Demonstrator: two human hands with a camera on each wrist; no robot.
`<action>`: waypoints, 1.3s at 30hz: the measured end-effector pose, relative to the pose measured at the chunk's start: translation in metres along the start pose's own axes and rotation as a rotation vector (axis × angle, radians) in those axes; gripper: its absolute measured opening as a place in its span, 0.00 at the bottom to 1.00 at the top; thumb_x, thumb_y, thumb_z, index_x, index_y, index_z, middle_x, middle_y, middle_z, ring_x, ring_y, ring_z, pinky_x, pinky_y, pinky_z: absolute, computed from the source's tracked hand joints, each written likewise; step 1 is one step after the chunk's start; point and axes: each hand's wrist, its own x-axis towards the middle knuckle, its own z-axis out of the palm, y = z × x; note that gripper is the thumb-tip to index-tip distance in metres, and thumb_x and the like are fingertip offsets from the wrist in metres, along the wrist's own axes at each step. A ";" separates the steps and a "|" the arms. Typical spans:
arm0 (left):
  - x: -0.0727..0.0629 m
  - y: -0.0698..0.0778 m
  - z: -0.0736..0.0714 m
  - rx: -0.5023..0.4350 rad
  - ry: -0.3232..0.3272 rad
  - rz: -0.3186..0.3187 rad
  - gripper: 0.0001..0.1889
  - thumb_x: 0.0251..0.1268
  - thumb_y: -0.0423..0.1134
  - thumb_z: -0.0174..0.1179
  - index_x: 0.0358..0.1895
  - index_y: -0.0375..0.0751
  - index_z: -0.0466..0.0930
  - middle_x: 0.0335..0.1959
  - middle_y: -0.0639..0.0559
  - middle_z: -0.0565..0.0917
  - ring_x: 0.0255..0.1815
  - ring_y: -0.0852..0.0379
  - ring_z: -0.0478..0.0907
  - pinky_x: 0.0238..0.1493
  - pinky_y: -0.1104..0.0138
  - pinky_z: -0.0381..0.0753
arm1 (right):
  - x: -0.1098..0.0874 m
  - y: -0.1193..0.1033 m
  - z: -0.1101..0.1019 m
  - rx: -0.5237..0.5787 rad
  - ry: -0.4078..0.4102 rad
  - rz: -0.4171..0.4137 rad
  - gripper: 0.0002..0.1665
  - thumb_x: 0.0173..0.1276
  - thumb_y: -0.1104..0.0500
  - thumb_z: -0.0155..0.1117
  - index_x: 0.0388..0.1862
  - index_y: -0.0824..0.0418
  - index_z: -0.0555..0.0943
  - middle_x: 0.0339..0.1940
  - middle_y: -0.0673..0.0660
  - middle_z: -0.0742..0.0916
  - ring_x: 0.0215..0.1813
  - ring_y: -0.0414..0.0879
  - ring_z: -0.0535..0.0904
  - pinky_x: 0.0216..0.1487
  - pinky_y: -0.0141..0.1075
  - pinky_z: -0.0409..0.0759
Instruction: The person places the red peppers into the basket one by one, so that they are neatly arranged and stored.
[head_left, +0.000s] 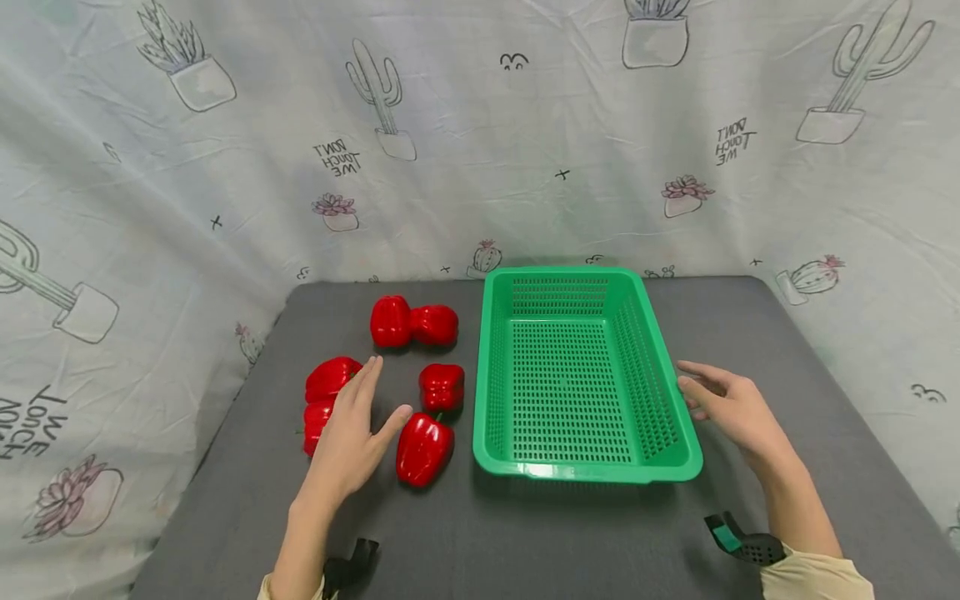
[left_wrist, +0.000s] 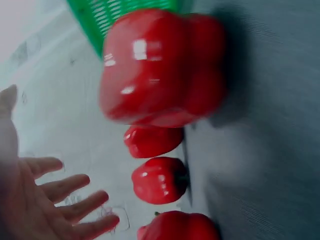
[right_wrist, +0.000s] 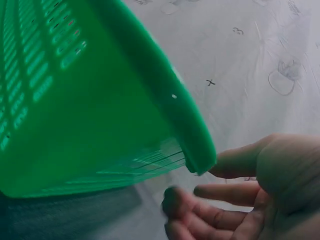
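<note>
Over the left side of the table my left hand (head_left: 348,442) is spread with straight fingers and holds nothing. Under and beside its fingers lie two red bell peppers (head_left: 330,379), partly covered by the hand. To the right of its thumb sit a blocky bell pepper (head_left: 442,387) and a longer one (head_left: 424,451). The left wrist view shows the palm (left_wrist: 30,205) apart from a large near pepper (left_wrist: 150,70). At the right rim of a green plastic basket (head_left: 587,472), my right hand (head_left: 731,408) has its thumb right by the edge, its other fingers loosely bent below.
Two more bell peppers (head_left: 415,323) lie side by side at the back left of the grey table (head_left: 555,550). A cactus-print cloth (head_left: 465,150) hangs behind and around the table. No contents show on the basket's slotted floor.
</note>
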 end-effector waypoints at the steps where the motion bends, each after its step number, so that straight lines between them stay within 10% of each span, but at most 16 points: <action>1: -0.002 -0.001 0.002 -0.021 -0.009 0.005 0.44 0.65 0.60 0.59 0.79 0.50 0.49 0.77 0.48 0.56 0.73 0.44 0.55 0.62 0.40 0.66 | 0.000 0.002 0.001 0.030 -0.002 -0.001 0.36 0.79 0.47 0.51 0.75 0.67 0.62 0.52 0.66 0.81 0.40 0.47 0.80 0.41 0.42 0.82; 24: -0.010 -0.012 0.019 -0.352 -0.224 -0.008 0.44 0.59 0.56 0.68 0.77 0.55 0.54 0.71 0.52 0.65 0.66 0.46 0.67 0.57 0.49 0.75 | 0.006 0.026 0.007 0.557 -0.136 -0.071 0.34 0.77 0.59 0.56 0.76 0.66 0.58 0.45 0.60 0.88 0.42 0.48 0.86 0.41 0.41 0.84; 39: -0.002 -0.025 0.026 -0.428 -0.335 -0.076 0.45 0.55 0.54 0.72 0.74 0.47 0.60 0.67 0.52 0.70 0.60 0.50 0.71 0.53 0.56 0.78 | 0.009 0.032 0.008 0.669 -0.158 -0.065 0.30 0.78 0.62 0.54 0.75 0.63 0.60 0.50 0.58 0.87 0.49 0.46 0.84 0.48 0.38 0.82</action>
